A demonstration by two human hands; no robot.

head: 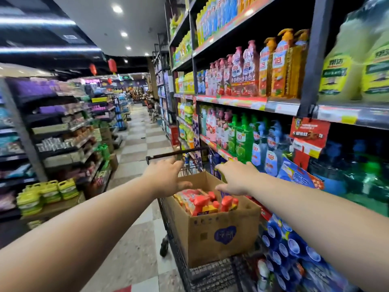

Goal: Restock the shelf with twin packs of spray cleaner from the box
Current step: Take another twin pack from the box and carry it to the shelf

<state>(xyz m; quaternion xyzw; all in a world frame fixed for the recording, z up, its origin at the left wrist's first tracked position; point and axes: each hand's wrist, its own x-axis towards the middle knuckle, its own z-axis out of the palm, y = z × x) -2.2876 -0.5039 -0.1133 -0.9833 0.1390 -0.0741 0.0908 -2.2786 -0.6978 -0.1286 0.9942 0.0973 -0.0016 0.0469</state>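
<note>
— Your left hand [166, 178] and right hand [235, 178] hover mid-frame. Each grip is apart, fingers spread, holding nothing.

— Agreed. You've set them either side of the open brown cardboard box [221, 249], probably so you can come down on a pack from both flanks.

— The goods lie just under your palms: plastic-wrapped twin packs of spray cleaner with red trigger heads [202, 202], heaped at the box's top. None is lifted yet.

— The box rides in the black wire shopping cart [210, 275], lower centre. That keeps it at arm height and close beside the shelving, so your carry should be short.

— Further off, along the right of the frame, the dark metal shelf [242, 101] is crowded with coloured detergent bottles. I can't tell which gap is yours.

— Then you're at the very start: take a pack first, find its slot afterwards.
</note>
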